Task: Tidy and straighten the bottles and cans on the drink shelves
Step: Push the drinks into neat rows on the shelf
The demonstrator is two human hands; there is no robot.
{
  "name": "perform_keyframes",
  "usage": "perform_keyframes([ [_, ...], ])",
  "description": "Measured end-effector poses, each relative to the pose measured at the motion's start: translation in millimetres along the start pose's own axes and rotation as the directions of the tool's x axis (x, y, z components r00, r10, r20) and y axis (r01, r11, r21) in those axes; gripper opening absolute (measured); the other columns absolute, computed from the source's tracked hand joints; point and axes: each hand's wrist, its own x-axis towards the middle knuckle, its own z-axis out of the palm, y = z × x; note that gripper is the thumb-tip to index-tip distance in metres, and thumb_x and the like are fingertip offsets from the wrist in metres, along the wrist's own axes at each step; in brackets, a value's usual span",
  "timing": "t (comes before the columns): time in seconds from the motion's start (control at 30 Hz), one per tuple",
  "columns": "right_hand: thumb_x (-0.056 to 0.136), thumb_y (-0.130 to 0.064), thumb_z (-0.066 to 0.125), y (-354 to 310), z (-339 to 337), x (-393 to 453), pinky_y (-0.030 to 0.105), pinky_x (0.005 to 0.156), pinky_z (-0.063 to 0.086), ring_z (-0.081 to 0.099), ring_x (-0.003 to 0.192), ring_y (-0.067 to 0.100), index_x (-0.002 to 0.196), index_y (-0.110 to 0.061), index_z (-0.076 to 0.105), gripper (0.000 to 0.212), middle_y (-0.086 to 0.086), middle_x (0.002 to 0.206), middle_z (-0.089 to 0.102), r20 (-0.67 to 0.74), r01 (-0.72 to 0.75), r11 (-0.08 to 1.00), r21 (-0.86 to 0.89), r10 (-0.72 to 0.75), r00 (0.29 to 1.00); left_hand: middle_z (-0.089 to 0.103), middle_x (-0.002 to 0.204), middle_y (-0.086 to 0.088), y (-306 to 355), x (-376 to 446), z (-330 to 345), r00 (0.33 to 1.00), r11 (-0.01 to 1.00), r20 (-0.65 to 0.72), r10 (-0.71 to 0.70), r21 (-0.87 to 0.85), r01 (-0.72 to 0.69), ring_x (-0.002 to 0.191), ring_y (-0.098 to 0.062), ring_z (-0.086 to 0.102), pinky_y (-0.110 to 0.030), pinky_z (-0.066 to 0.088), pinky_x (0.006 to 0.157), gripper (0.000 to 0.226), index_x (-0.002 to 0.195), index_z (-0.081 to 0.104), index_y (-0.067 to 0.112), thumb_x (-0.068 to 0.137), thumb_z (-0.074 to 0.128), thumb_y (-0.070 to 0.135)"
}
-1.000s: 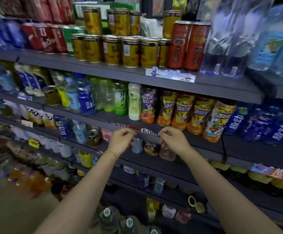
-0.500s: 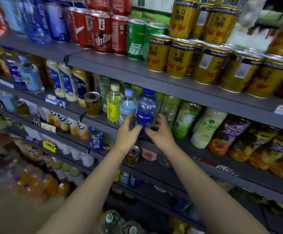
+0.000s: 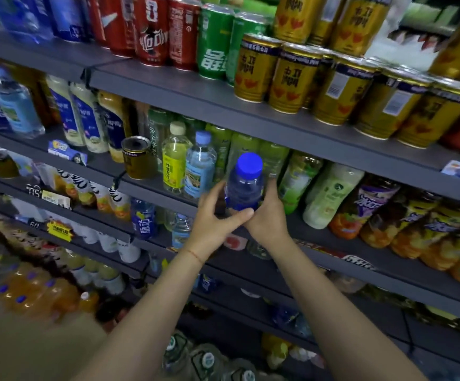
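Left hand (image 3: pixel 214 221): forearm extended, fingers curled in a grip. Right hand (image 3: pixel 266 215): likewise, thumbs meeting at centre.

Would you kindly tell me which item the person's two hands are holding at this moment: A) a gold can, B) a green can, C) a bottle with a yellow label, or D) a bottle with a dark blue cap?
D: the left hand and right hand wrap the blue-capped bottle from either side, at the front of the second shelf.
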Motion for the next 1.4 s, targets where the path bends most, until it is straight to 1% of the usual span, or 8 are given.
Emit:
perform_keyframes([
  [0.4, 0.072, -0.02, 0.086, 51.3, -221.5, -138.5, 0.035, 0.082, 0.055, 0.068, 0.09, 0.015, 0.11, -0.012, 0.064, 0.044, 0.005, 0.103, 0.072, -0.011, -0.203, 0.899, 0.389, 0.224, 0.974, 0.074, 0.092, 0.0, 59.5, -95.5, 198.4, 0.942, 0.92, 0.312, -0.126, -0.318, 0.229, 0.083, -0.012, 0.069, -0.026, 0.056, 0.074, 0.011, 0.098, 0.067, 0.018, 0.088, 0.07, 0.02],
  [0.6, 0.076, -0.016, 0.084, 128.0, -393.8, -241.1, 0.04, 0.092, 0.056, 0.069, 0.101, 0.02, 0.116, -0.009, 0.06, 0.047, 0.007, 0.11, 0.072, -0.043, -0.31, 0.878, 0.365, 0.348, 0.936, 0.075, 0.09, 0.0, 83.9, -186.1, 371.6, 0.84, 0.939, 0.527, -0.133, -0.203, 0.276, 0.079, -0.014, 0.067, -0.033, 0.053, 0.072, 0.029, 0.097, 0.07, 0.017, 0.073, 0.083, 0.026],
  [0.77, 0.07, -0.005, 0.087, 168.5, -504.4, -294.6, 0.007, 0.07, 0.047, 0.062, 0.081, -0.014, 0.111, -0.016, 0.059, 0.051, -0.012, 0.1, 0.068, -0.121, -0.298, 0.927, 0.228, 0.331, 0.936, 0.074, 0.106, 0.0, 109.6, -229.9, 491.8, 0.745, 0.967, 0.667, 0.006, -0.194, 0.166, 0.097, -0.014, 0.069, -0.028, 0.054, 0.083, 0.047, 0.113, 0.067, 0.013, 0.069, 0.083, 0.01],
  [0.9, 0.068, -0.004, 0.088, 203.0, -558.9, -302.5, 0.009, 0.07, 0.047, 0.062, 0.084, -0.015, 0.114, -0.025, 0.056, 0.06, -0.018, 0.101, 0.066, -0.267, -0.259, 0.957, 0.129, 0.285, 0.921, 0.071, 0.116, 0.003, 124.0, -237.6, 557.2, 0.66, 0.978, 0.748, 0.064, -0.177, 0.106, 0.107, -0.012, 0.066, -0.027, 0.052, 0.089, 0.059, 0.124, 0.06, 0.018, 0.071, 0.082, 0.008],
  [1.03, 0.068, -0.004, 0.087, 229.1, -599.4, -283.7, 0.008, 0.07, 0.046, 0.061, 0.086, -0.015, 0.117, -0.027, 0.052, 0.064, -0.017, 0.104, 0.065, -0.406, -0.227, 0.964, 0.135, 0.263, 0.875, 0.059, 0.133, 0.007, 116.5, -220.4, 604.7, 0.749, 0.981, 0.662, 0.01, -0.151, 0.121, 0.118, -0.003, 0.057, -0.026, 0.048, 0.099, 0.063, 0.139, 0.046, 0.033, 0.082, 0.072, 0.04],
  [1.13, 0.065, -0.007, 0.089, 252.7, -624.9, -257.0, 0.017, 0.081, 0.053, 0.064, 0.101, 0.0, 0.122, -0.026, 0.051, 0.072, -0.005, 0.113, 0.066, -0.484, -0.226, 0.963, 0.147, 0.269, 0.832, 0.043, 0.148, 0.007, 91.8, -188.8, 633.5, 0.883, 0.99, 0.466, 0.051, 0.09, -0.105, 0.137, -0.011, 0.04, -0.029, 0.034, 0.11, 0.071, 0.149, 0.034, 0.034, 0.088, 0.068, 0.042],
  [1.27, 0.058, -0.017, 0.09, 281.6, -653.2, -213.4, 0.039, 0.091, 0.055, 0.064, 0.109, 0.02, 0.121, -0.03, 0.052, 0.076, 0.002, 0.121, 0.064, -0.539, -0.252, 0.961, 0.117, 0.274, 0.797, 0.023, 0.161, -0.006, 73.3, -140.6, 672.4, 0.81, 0.664, 0.403, 0.427, 0.468, -0.583, 0.149, -0.029, 0.016, -0.047, 0.021, 0.12, 0.081, 0.152, 0.029, 0.03, 0.083, 0.072, 0.027],
  [1.4, 0.063, -0.003, 0.088, 311.9, -673.0, -170.9, 0.036, 0.09, 0.053, 0.063, 0.109, 0.022, 0.122, -0.021, 0.052, 0.072, 0.004, 0.12, 0.065, -0.524, -0.32, 0.931, 0.177, 0.364, 0.77, 0.028, 0.155, -0.017, 63.2, -100.1, 712.0, 0.677, 0.285, 0.542, 0.498, 0.635, -0.718, 0.144, -0.042, 0.02, -0.063, 0.016, 0.116, 0.09, 0.151, 0.031, 0.032, 0.075, 0.077, 0.028],
])
